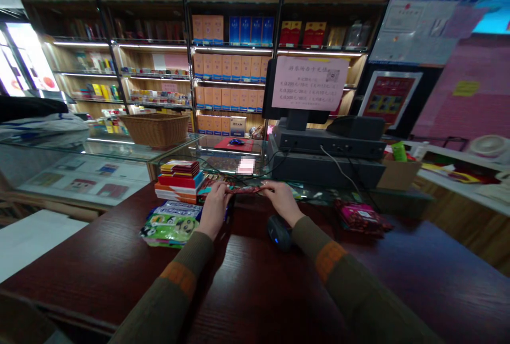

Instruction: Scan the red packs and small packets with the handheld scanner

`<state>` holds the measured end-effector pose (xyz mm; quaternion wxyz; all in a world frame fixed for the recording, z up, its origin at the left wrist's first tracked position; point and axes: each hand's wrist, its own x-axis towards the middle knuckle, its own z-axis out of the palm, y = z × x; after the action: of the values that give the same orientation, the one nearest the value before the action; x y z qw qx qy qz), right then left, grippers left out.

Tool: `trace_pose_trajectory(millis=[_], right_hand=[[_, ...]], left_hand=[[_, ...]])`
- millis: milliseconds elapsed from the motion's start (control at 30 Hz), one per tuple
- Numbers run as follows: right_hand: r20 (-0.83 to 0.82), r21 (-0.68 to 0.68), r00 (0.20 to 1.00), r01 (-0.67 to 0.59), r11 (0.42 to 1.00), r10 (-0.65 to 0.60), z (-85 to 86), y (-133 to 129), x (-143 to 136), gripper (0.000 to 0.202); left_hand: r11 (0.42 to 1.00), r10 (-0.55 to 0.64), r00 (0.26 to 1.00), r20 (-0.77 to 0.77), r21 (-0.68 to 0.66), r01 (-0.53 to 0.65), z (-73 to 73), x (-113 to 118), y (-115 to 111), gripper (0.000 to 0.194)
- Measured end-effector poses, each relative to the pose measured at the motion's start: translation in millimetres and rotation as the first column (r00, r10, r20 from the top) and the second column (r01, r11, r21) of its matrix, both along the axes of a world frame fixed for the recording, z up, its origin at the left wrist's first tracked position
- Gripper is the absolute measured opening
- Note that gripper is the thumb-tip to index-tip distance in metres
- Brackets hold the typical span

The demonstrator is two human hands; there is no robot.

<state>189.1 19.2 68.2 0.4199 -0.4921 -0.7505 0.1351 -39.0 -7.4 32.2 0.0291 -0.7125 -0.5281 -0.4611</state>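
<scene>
Both hands hold a dark red snack packet (246, 190) stretched level between them, above the far part of the dark wooden table (247, 291). My left hand (215, 208) pinches its left end, and my right hand (281, 200) pinches the right end. Left of my left hand lie green snack bags with a panda picture (173, 227). Behind these stands a stack of orange, white and red boxes (179, 184). A black barcode scanner (279, 233) with a blue light sits just below my right hand. Further right lie dark pink and brown snack packets (362, 217).
Beyond the table are a glass counter (199, 147), a wicker basket (157, 128) and a cash register (326, 142) with a pink notice on its screen (308, 83). Cables trail over the glass. A cardboard box (398, 173) stands to the right. Lit shelves with boxes (231, 67) fill the back.
</scene>
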Motion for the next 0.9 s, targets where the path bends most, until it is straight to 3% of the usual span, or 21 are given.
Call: trace_pose_trajectory(millis=[200,367,633,900], right_hand=[[-0.076,-0.021,0.997,0.029,0.999,-0.031,6.5,-5.1,25.8,0.022],[-0.195,-0.022,0.979,0.060,0.998,-0.063,2.7,-11.5,48.0,0.025],[-0.367,-0.040,0.922,0.121,0.992,-0.127,-20.1,-13.3,70.0,0.032],[-0.415,0.041,0.890,0.227,0.973,-0.190,-46.0,-8.0,82.3,0.033]], left_hand=[[1.000,0.031,0.997,-0.077,0.008,-0.030,10.8,22.8,-0.4,0.007],[0.998,-0.061,0.997,0.046,-0.012,0.062,11.5,46.9,2.2,0.008],[0.976,-0.186,0.929,0.320,-0.045,0.211,-4.6,80.7,12.7,0.008],[0.987,-0.151,0.926,0.347,-0.001,0.162,-24.6,97.6,23.2,0.015]])
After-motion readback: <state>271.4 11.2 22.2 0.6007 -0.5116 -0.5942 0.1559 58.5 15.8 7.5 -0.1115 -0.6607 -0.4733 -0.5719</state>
